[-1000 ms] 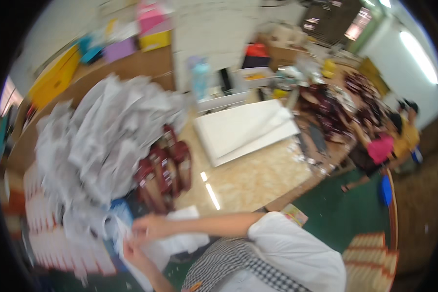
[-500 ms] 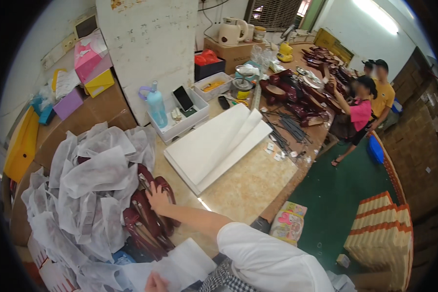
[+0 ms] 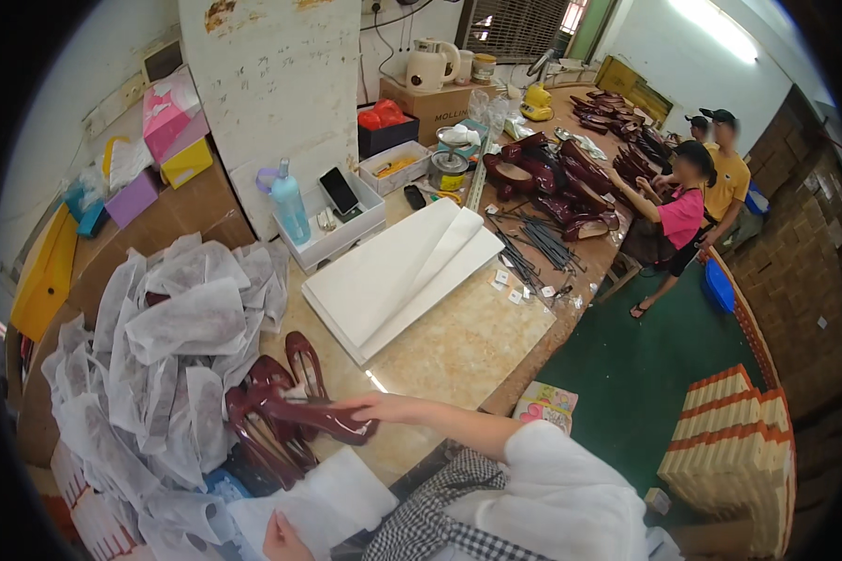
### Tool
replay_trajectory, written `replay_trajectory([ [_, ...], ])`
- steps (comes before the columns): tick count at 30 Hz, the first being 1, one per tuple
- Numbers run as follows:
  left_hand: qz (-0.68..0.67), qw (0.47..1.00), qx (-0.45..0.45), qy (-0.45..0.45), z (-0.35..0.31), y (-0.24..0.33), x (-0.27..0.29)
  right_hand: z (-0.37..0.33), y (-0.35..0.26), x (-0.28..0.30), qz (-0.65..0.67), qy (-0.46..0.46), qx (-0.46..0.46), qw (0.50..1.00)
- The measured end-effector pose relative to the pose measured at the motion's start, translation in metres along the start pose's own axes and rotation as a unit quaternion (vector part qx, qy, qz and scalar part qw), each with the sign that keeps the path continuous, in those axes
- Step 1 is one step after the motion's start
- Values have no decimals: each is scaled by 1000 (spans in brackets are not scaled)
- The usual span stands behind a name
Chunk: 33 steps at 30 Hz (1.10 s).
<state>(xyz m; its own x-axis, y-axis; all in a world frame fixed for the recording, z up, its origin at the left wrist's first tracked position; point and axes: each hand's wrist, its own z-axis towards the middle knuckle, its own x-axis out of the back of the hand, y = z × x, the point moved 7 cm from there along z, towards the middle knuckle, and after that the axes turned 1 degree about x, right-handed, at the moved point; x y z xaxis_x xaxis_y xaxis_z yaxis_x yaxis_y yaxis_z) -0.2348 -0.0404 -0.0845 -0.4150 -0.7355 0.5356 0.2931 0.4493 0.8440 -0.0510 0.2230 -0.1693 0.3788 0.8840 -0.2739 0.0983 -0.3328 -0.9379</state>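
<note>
Shoe [image 3: 332,423], dark red and glossy, hangs over the tabletop [image 3: 458,327] near its front edge, toward the left end; we have our right hand [image 3: 391,408] on it, the grip closed around one end. Our left hand [image 3: 285,540], partly out of view, is low by the front edge against a white sheet [image 3: 351,496]; we cannot tell whether its grip holds it. Beneath and beyond lie more shoes [image 3: 253,435], equally shiny; whether ours touches them, we cannot tell. Left of these, a heap of wraps [image 3: 192,318] crowds the tabletop's left end, dark shapes showing through the thin white material.

Paper [image 3: 384,280] covers the middle, its top sheet loosely folded, leaving us a marbled strip along the front edge. Toward the back edge are a tray [image 3: 346,234] with a bottle [image 3: 291,210] and a phone [image 3: 339,190], then a tin [image 3: 447,173]. Toward the right lie dark straps [image 3: 547,243] and small white tags [image 3: 502,277], before a far pile [image 3: 585,192] of red shoes with a co-worker in pink [image 3: 680,220] beside it. We see dark lettering on the carton [image 3: 426,105] under the kettle [image 3: 428,67], and scrawled marks on the pillar [image 3: 281,84].
</note>
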Motion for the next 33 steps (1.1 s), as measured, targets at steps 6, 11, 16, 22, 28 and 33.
replay_trajectory([
  [6, 32, 999, -25, 6, 0, 17, 3, -107, -57, -74, 481, -95, 22, 871],
  [11, 21, 999, 4, 43, -23, 26, 9, -112, -41, -87, 646, -83, 21, 758],
  [16, 14, 996, 55, 68, -44, 22, 19, -112, -54, -90, 590, -23, -34, 806],
  [22, 8, 994, 44, 97, -52, 27, 28, -110, -62, -102, 644, -104, -28, 758],
  [28, 16, 993, 48, 105, -51, 29, 36, -112, -63, -107, 572, -127, -24, 810],
  [33, -38, 988, 101, 114, -33, 6, 51, -115, -91, -116, -137, -62, -19, 988],
])
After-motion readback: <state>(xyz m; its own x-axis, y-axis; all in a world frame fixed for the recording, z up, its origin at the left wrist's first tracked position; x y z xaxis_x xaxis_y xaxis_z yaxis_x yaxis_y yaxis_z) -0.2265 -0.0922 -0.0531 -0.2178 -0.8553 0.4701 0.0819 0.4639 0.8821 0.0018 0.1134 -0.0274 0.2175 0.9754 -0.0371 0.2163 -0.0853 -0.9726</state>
